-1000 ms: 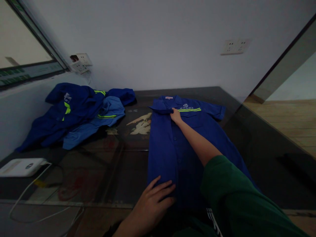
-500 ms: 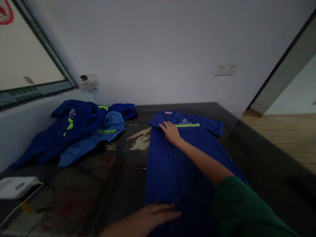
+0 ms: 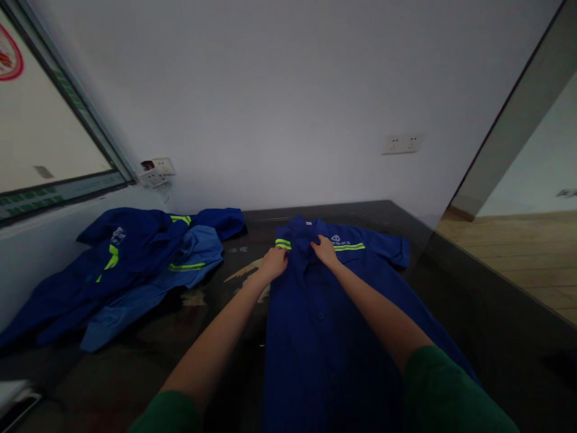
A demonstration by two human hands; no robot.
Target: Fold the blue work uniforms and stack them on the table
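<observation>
A dark blue short-sleeved work shirt [image 3: 351, 288] lies front up on the dark table, its collar toward the wall. A white emblem and a yellow-green reflective stripe cross its chest on the right. My left hand [image 3: 274, 263] is closed on the shirt's left edge, just below a short reflective stripe. Close to the collar, my right hand [image 3: 324, 249] pinches the front opening. The left part of the shirt looks folded under, and my fingertips are partly hidden by the cloth.
Left of the shirt lies a heap of crumpled blue work clothes [image 3: 130, 252], with a lighter blue garment [image 3: 198, 246] among them. The dark table [image 3: 433, 264] meets the wall behind. A white device [image 3: 15, 394] stands at the near left. Wall sockets [image 3: 399, 144] are above.
My left hand has moved from the near end of the shirt up to its left edge by the stripe. My right hand has gone from lying flat to pinching the front. The view has tilted up slightly.
</observation>
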